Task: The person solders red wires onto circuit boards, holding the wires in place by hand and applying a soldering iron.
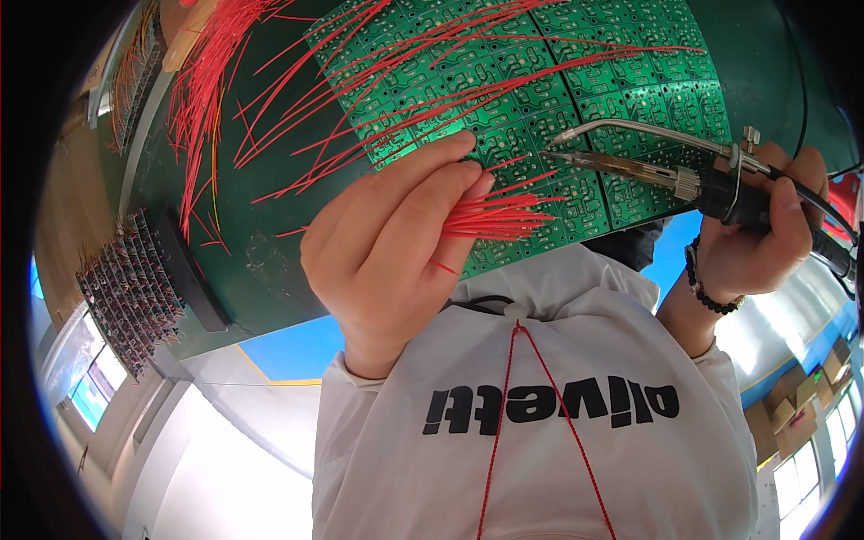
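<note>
Red wires bunch in left hand; right hand grips one soldering iron

A glossy green circuit board is seen, with red plastic-coated wires; the soldering iron shows bare metal and a matt black plastic handle.

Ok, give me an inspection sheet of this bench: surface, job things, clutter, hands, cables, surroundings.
Surface: dark green bench top.
Job's things: green circuit board panel with red wires attached; soldering iron; bundle of red wires.
Clutter: loose red wires; rack of components.
Grippers: left hand holds the bundle; right hand grips the iron.
Cables: black iron cord.
Surroundings: cardboard boxes, windows.
</note>
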Demonstrator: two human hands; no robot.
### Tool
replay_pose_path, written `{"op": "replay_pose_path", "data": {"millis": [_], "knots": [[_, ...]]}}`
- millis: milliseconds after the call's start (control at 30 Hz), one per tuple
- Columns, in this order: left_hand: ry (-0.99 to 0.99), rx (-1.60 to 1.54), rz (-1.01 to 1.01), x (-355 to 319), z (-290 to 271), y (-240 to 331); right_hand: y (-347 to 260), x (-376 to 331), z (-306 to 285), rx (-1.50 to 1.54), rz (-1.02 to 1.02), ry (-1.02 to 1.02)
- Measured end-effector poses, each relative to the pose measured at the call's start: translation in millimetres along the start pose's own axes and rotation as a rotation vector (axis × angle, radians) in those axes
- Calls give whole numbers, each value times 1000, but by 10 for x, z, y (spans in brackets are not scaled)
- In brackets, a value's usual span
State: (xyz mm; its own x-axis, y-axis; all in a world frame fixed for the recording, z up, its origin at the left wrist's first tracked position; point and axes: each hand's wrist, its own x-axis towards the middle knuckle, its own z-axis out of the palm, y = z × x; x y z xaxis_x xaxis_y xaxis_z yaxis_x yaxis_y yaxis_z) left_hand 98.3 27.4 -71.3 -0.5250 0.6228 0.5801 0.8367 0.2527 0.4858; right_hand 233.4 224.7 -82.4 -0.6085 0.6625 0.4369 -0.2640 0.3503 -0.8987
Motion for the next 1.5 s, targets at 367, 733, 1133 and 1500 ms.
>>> {"op": "replay_pose_path", "data": {"millis": [367,733,1133,1500], "knots": [[-51,-9,3,42,-63,15,8,-60,-61,-74,-5,-19],[137,-85,-129,-38,-79,3,190,-6,-110,-540,-415,144],[184,-365,-47,70,-281,213,114,136,-295,-726,-646,-45],[430,-235,146,215,-689,239,-80,131,-42,87,-4,192]]}}
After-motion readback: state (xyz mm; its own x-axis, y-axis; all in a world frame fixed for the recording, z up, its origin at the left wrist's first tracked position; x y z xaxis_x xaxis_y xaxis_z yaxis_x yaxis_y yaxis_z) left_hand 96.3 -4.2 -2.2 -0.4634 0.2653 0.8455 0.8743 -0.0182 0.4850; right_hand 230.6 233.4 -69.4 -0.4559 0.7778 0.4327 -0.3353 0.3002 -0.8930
